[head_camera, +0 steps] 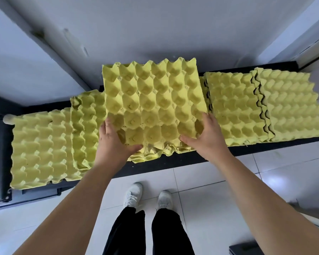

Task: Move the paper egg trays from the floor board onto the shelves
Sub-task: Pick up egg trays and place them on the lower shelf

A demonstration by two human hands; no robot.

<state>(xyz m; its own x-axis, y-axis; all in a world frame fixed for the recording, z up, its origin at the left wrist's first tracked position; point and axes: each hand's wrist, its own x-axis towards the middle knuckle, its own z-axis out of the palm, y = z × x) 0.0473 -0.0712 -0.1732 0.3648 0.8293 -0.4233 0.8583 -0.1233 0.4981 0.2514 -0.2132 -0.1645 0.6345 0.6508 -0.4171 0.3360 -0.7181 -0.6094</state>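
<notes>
A yellow paper egg tray (153, 100) sits on top of a stack in the middle of the black shelf (191, 159). My left hand (114, 140) grips the tray's near left corner, thumb on top. At the near right corner my right hand (204, 135) grips it the same way. The edges of the trays stacked beneath it (155, 153) show below its front edge. More yellow trays lie on the shelf at the left (42, 150), beside them a taller stack (88, 126), and overlapping stacks at the right (234, 107) and far right (291, 103).
A white wall (155, 30) rises behind the shelf. White floor tiles (219, 190) lie below, with my feet in white shoes (149, 197) close to the shelf's front edge. A dark object (247, 248) lies on the floor at the bottom right.
</notes>
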